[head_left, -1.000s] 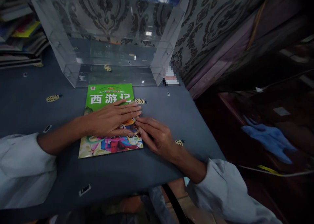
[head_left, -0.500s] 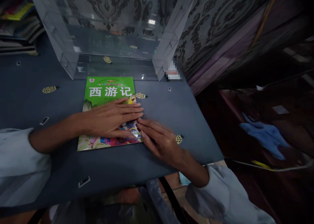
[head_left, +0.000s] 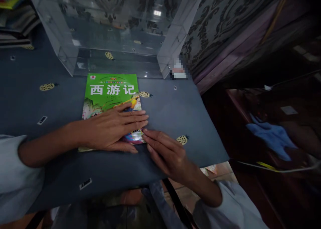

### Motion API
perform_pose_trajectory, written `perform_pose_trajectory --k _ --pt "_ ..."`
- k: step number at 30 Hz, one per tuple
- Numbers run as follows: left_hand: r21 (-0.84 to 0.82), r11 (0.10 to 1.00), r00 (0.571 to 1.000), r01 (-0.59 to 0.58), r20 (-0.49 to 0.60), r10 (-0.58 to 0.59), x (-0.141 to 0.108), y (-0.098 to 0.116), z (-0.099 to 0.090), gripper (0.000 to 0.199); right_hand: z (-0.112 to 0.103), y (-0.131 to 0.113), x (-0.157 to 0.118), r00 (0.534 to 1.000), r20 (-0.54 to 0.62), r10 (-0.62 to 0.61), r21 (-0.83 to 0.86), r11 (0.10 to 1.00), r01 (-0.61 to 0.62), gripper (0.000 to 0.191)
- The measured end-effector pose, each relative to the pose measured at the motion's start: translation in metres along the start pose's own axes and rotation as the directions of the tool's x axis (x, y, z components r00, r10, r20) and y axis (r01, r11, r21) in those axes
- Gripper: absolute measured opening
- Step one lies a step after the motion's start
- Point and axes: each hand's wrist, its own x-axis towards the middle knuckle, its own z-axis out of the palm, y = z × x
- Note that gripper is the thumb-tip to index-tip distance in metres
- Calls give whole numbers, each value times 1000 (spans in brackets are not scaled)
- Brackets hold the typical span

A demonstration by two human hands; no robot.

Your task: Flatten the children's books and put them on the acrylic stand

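Note:
A green picture book [head_left: 112, 85] with large white Chinese characters on its cover lies closed on the table. My left hand [head_left: 112, 127] rests flat across the lower half of the cover, its fingers stretched toward the right edge and the thumb somewhat apart. At the book's lower right edge is my right hand [head_left: 168, 152], fingers held together and their tips pressed on the edge by the corner. The thumb sits just below those fingertips. Much of the cover's lower picture is hidden under my left hand.
Behind the book stands a clear plastic shelf [head_left: 170, 51] against a patterned curtain [head_left: 213, 18]. A stack of books [head_left: 17, 24] sits at the far left. The dark blue table [head_left: 62, 168] ends at the right, with a blue cloth [head_left: 273, 135] beyond it.
My left hand has slid slightly down the cover, so more of its upper picture shows. My right hand has also moved a little lower along the book's right edge.

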Motion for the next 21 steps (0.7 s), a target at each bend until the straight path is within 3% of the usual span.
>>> perform_pose_trajectory --k 5,14,21 --pt "25 999 998 -24 -52 26 -1 2 4 70 -1 -4 -3 1000 8 17 3 1000 -17 32" --pt "3 999 998 -45 -47 45 -7 17 9 73 -1 -20 -13 997 -1 81 3 997 -81 42" --pt "-7 999 998 -38 -58 37 -7 20 12 72 0 -22 -16 996 -1 87 0 996 -87 37"
